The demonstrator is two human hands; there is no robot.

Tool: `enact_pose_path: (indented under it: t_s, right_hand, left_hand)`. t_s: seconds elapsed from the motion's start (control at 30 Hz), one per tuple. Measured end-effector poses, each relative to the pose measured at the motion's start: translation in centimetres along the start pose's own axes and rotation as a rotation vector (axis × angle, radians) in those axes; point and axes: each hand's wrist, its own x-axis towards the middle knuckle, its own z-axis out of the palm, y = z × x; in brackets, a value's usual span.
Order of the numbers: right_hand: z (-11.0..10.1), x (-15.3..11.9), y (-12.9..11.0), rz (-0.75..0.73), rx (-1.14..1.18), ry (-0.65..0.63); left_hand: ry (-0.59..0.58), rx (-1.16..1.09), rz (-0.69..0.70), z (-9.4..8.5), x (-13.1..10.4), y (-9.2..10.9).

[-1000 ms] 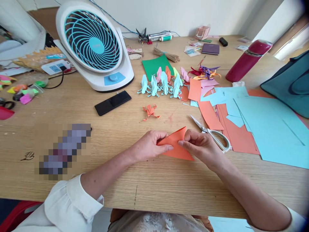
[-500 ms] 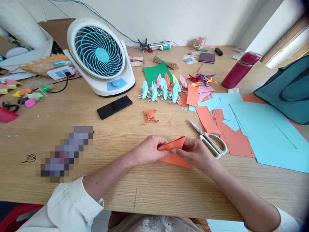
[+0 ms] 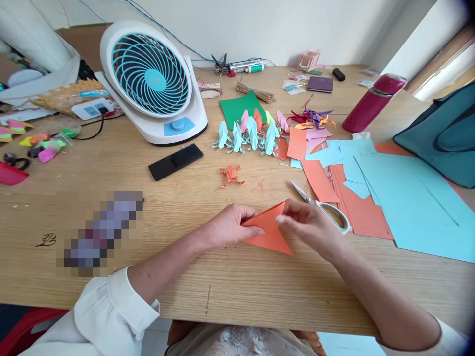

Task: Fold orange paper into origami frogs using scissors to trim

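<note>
Left hand [image 3: 234, 226] pinches seemingly part-folded orange paper [image 3: 267, 238], right hand [image 3: 310, 226] grip unclear; at eleven o'clock, a legged orange paper figure [image 3: 232, 174] looks finished.

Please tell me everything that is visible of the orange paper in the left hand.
The orange paper is a folded, plain sheet with slanting edges and a pointed lower right corner. It slants over the table. The left hand pinches its left end, thumb in front. The right hand is at its upper right corner; whether it grips is unclear.
</note>
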Motion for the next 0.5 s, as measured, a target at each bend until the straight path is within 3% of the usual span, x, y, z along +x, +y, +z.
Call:
enact_pose_path:
  t_s: [0.03,0.1,0.27,0.5]
  right_hand:
    - [0.5,-0.1,0.2,0.011,-0.017,-0.067]
    - [1.0,-0.1,0.6,0.024,-0.002,-0.080]
    - [-0.1,0.5,1.0,0.036,0.107,0.117]
    - [-0.1,0.5,0.7,0.025,0.197,0.161]
  left_hand:
    - [0.005,-0.012,0.005,0.0,0.0,-0.1]
    - [0.021,-0.031,0.005,-0.2,0.1,-0.2]
    - [0.162,-0.140,-0.009,-1.0,0.5,-0.1]
    - [0.289,-0.262,0.061,-1.1,0.8,-0.2]
